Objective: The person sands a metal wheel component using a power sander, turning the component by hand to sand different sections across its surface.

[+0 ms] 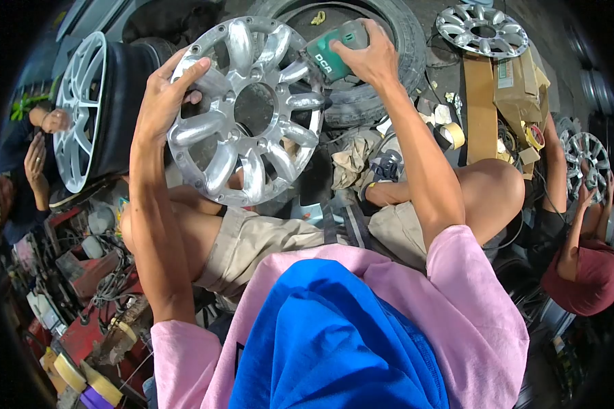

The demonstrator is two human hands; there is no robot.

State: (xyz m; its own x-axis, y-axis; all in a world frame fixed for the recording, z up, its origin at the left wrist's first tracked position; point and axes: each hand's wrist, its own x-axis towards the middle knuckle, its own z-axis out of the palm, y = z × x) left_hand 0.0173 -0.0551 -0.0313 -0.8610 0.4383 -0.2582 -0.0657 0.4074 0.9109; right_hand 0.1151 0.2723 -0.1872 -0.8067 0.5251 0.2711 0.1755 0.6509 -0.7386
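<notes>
A round silver wheel face (220, 165) with several polished spokes and an open centre is held up over my lap. My left hand (172, 92) grips its upper left rim, thumb on the front. My right hand (370, 58) is wrapped round a green power sander (334, 49) marked DCA. The sander's working end meets the wheel's upper right edge; its pad is hidden from view.
A large tyre (408, 58) lies behind the sander. Another wheel face (483, 31) rests near cardboard (481, 95) at upper right. Co-workers' hands (37, 160) show beside a white-spoked wheel (82, 109) at left; another person (583, 273) holds a wheel at right. Tools and cables crowd the lower left.
</notes>
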